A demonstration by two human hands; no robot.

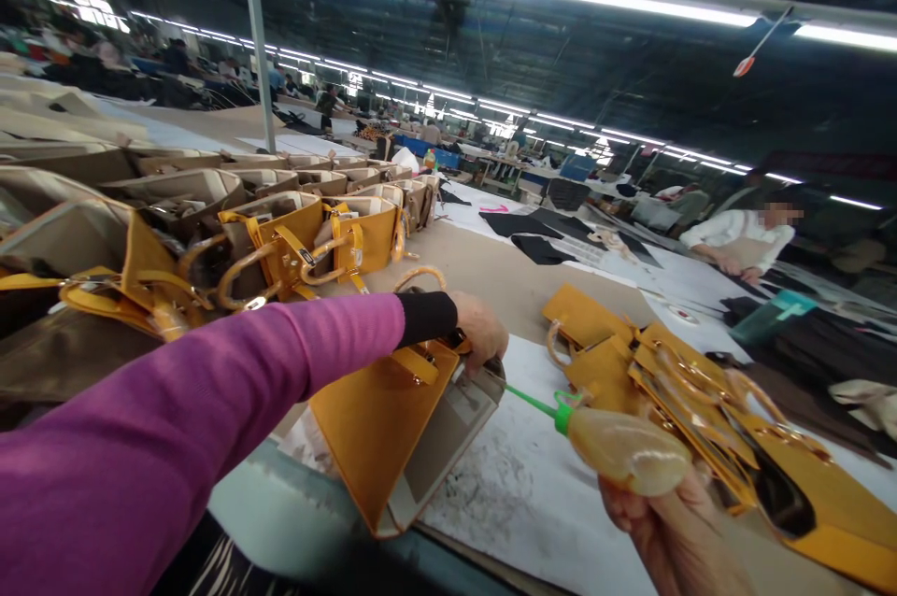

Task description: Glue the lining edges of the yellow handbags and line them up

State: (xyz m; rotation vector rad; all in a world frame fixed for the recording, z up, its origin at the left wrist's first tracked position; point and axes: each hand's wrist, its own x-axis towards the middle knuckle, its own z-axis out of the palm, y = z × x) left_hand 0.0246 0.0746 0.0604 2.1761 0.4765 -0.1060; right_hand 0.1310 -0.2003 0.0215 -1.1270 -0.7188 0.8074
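A mustard-yellow handbag [385,428] with a pale lining stands tilted at the table's near edge, its open top facing right. My left hand [480,327], in a purple sleeve with a black cuff, reaches over the bag and is closed on the far part of its rim; the fingertips are partly hidden. Wrapped around a soft squeeze bottle [627,451] is my right hand [665,512]. The bottle holds yellowish liquid, and its thin green nozzle points left, with the tip at the bag's rim close to my left fingers.
Rows of similar handbags [287,232] stand along the left. Flat yellow bag pieces with handles [673,381] lie in a pile on the right. Black cut pieces [536,232] lie farther back. A co-worker [743,236] bends over dark material at the far right.
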